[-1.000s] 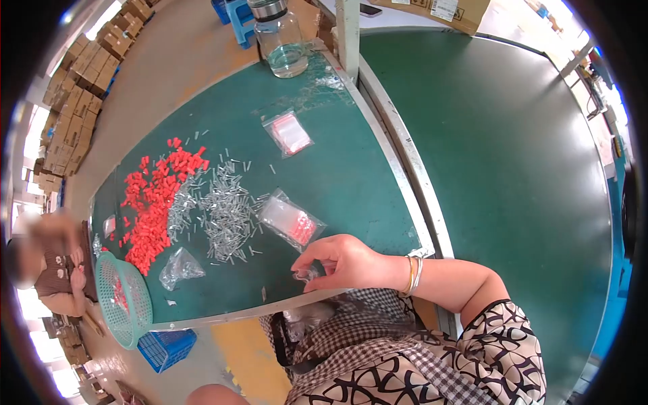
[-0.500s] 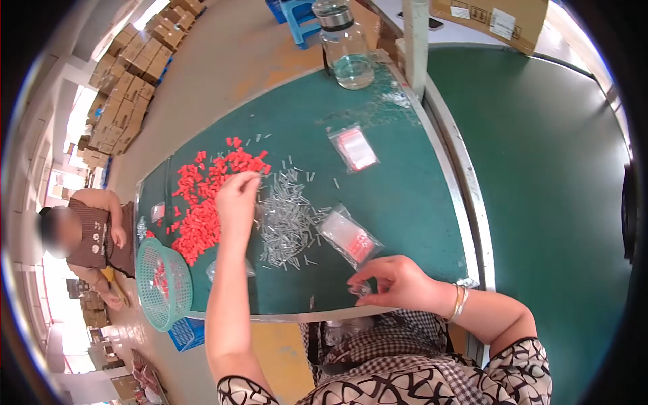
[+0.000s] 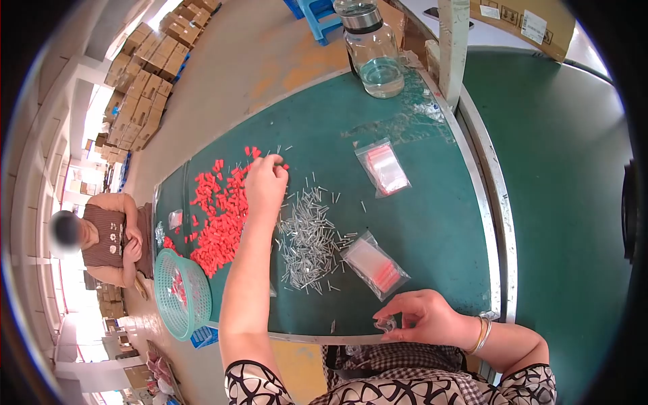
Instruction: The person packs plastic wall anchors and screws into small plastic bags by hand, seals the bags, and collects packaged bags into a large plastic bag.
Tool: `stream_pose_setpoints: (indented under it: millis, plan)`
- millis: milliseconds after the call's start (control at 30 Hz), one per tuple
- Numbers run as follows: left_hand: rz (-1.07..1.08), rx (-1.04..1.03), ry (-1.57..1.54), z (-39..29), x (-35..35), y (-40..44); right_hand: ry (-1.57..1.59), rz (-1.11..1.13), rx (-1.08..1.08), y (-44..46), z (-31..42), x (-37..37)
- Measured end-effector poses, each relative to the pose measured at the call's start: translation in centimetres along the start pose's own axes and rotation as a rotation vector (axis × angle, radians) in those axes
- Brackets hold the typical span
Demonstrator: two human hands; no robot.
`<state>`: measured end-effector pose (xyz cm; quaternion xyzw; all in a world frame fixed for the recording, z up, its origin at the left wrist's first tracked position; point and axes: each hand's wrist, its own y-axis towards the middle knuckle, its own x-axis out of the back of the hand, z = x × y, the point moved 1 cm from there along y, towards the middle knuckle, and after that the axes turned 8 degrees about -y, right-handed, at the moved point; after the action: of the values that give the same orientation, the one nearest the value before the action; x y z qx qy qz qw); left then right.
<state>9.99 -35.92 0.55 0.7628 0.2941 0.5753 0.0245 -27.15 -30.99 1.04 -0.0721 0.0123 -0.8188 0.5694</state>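
Note:
My left hand (image 3: 265, 187) is over the far right edge of a pile of red plastic wall plugs (image 3: 219, 233), its fingers curled together. What sits between those fingertips, if anything, is hidden. Just right of that hand lies a heap of silver screws (image 3: 307, 239). Near the table's front edge my right hand (image 3: 428, 318) pinches a small crumpled clear plastic bag (image 3: 385, 325) between thumb and fingers. Beyond it is a packet of small zip bags (image 3: 375, 264) with red marks. Farther back lies a second packet of zip bags (image 3: 383, 168).
A green plastic basket (image 3: 183, 297) with red pieces inside stands at the table's left corner. A glass water jug (image 3: 374, 54) is at the back, beside a post (image 3: 453, 50). Another person (image 3: 111, 236) sits at the left. Stacked cartons (image 3: 142, 94) line the far wall.
My left hand has shifted slightly across the far edge of the red plugs, its fingers more bent. My right hand still holds the clear bag. The whole view has shifted a little.

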Motion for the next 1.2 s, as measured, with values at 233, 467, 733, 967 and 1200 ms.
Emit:
stream_pose_setpoints:
  millis: [233,467,733,967,1200]
  plan:
    - [0.298,-0.231,0.336,1.2,-2.0,2.0,0.014,-0.053,0.026,0.1,-0.3,0.4]
    - [0.093,0.084,-0.451,-6.2,3.5,-2.8,0.021,-0.241,0.025,0.2,-0.6,0.6]
    - [0.329,-0.200,-0.920,-16.3,7.3,-17.7,0.098,-0.297,-0.009,0.0,-0.4,-0.3]
    - [0.189,-0.095,-0.952,-15.5,7.8,-19.8,0.149,-0.308,0.035,0.0,-0.8,-0.9]
    - [0.106,-0.344,-0.754,-17.5,7.2,-19.8,0.132,-0.244,0.009,-0.3,-0.4,-0.8]
